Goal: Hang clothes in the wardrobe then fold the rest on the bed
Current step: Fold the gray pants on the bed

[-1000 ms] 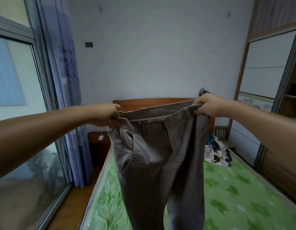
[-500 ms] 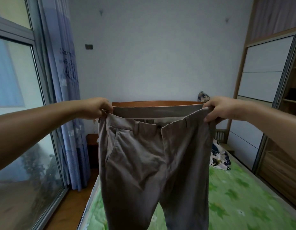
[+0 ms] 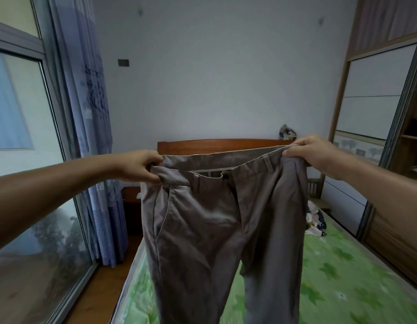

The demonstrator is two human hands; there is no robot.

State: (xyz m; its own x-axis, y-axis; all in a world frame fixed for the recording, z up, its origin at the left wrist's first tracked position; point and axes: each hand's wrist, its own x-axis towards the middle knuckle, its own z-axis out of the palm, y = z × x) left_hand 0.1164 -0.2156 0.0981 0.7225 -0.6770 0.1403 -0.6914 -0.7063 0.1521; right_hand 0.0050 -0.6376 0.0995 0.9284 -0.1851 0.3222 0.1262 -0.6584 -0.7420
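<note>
Over the green bed [image 3: 338, 272], the left hand [image 3: 142, 166] and right hand [image 3: 312, 153] each pinch a corner of the grey trousers [image 3: 214, 230]. To fold well, I think keep the top pulled straight, line up both legs, then lay them flat.

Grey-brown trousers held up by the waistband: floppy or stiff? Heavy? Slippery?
Probably floppy: the grey-brown woven trousers hang creased, legs dangling over the green patterned bed. Likely light: the left hand and right hand carry them by a grip on the waistband ends alone. Matte cloth, so probably not slippery.
</note>
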